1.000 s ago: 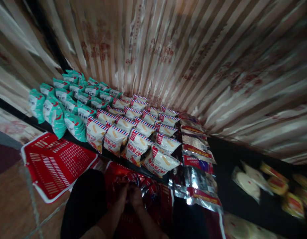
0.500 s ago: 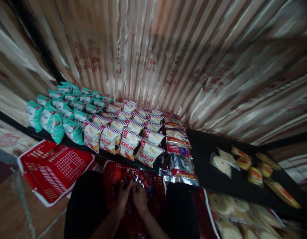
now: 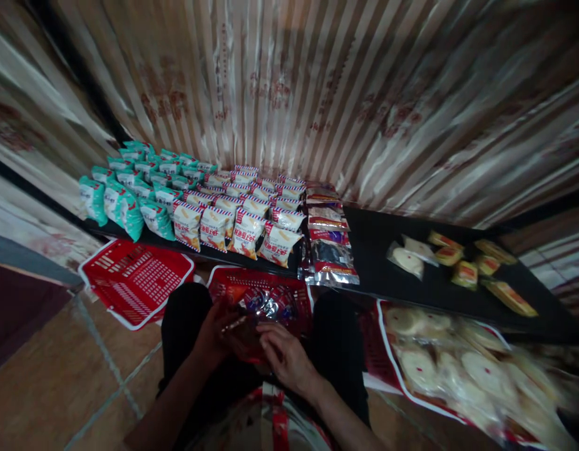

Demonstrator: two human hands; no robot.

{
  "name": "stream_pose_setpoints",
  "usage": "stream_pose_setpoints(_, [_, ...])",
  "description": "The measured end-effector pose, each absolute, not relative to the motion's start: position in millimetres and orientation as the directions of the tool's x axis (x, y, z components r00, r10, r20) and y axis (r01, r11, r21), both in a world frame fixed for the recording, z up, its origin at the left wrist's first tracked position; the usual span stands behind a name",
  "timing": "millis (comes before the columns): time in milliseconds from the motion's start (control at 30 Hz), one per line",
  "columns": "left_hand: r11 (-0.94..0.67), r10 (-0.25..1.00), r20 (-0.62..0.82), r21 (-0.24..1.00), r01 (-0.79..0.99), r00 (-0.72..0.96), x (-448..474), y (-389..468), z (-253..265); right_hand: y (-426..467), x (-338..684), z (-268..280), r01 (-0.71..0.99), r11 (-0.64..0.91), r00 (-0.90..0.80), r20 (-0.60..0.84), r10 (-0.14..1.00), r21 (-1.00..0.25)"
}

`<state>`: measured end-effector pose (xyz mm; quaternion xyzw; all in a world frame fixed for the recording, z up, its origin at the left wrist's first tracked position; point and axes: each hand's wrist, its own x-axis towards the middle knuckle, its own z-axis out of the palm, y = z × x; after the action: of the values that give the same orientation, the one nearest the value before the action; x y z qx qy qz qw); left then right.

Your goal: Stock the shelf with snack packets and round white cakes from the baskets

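Between my knees, above a red basket (image 3: pixel 293 282) of shiny, mostly red and purple packets (image 3: pixel 270 302), both my hands are at a dark, glossy packet (image 3: pixel 245 335). My left hand (image 3: pixel 213 333) is closed round its left side. From the right, my right hand (image 3: pixel 285 354) has its fingers bent over the packet's edge. The dim light hides the packet's print and the tips of my left fingers. Past the basket, on a black shelf (image 3: pixel 378 250), stand rows of white snack bags (image 3: pixel 245 232) and, further left, teal snack bags (image 3: pixel 129 210).
Silver and red packets (image 3: pixel 333 250) lie in a column beside the white bags. Yellow packs (image 3: pixel 465 274) and round pale packs (image 3: pixel 408 260) lie at right. A tilted red basket (image 3: pixel 143 275) is on the left floor; a basket of pale round packs (image 3: pixel 418 369) is at right. Striped curtain (image 3: pixel 289 94) hangs behind.
My hands have come up out of the basket and nearer to me, with the dark packet now between them. The view has tilted down, showing more of the floor and right basket.
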<state>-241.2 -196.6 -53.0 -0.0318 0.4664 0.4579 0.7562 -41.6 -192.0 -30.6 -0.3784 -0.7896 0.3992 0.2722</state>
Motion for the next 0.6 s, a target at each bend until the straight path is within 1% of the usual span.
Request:
stream_pose_setpoints(67, [0.547, 0.709, -0.691, 0.412, -0.728, 0.142, -242.4, -206.5, -49.4, -199.4, -34.7, -23.3, 0.357, 0.465, -0.617, 0.17, 0.769, -0.81])
stream_pose_setpoints(133, [0.595, 0.729, -0.647, 0.437, -0.675, 0.224, -240.2, -213.2, -45.6, -204.1, -29.8, -18.0, 0.344, 0.52, -0.649, 0.203, 0.734, -0.781])
stream_pose_setpoints(200, [0.658, 0.718, -0.613, 0.44, -0.611, 0.331, -236.9, -217.6, -40.5, -206.4, -27.1, -13.4, 0.335, 0.567, -0.663, 0.238, 0.709, -0.753])
stream_pose_setpoints(233, [0.662, 0.722, -0.6, 0.454, -0.596, 0.345, -235.5, -219.3, -37.5, -207.0, -26.5, -11.3, 0.334, 0.585, -0.662, 0.257, 0.703, -0.74])
stream_pose_setpoints(367, [0.605, 0.765, -0.593, 0.532, -0.592, 0.25, -234.5, -225.0, -22.8, -207.6, -27.6, -5.2, 0.371, 0.634, -0.62, 0.328, 0.713, -0.678])
stream_pose_setpoints(500, [0.547, 0.793, -0.586, 0.561, -0.622, 0.168, -235.0, -227.3, -7.6, -211.1, -30.5, -5.7, 0.424, 0.652, -0.518, 0.422, 0.744, -0.629])
stream_pose_setpoints(567, [0.527, 0.804, -0.577, 0.58, -0.621, 0.144, -233.1, -225.9, -1.1, -214.2, -31.5, -7.7, 0.411, 0.625, -0.453, 0.446, 0.772, -0.664])
stream_pose_setpoints(600, [0.519, 0.811, -0.567, 0.587, -0.622, 0.142, -231.5, -224.7, 2.0, -215.6, -31.8, -8.7, 0.394, 0.588, -0.407, 0.439, 0.801, -0.707])
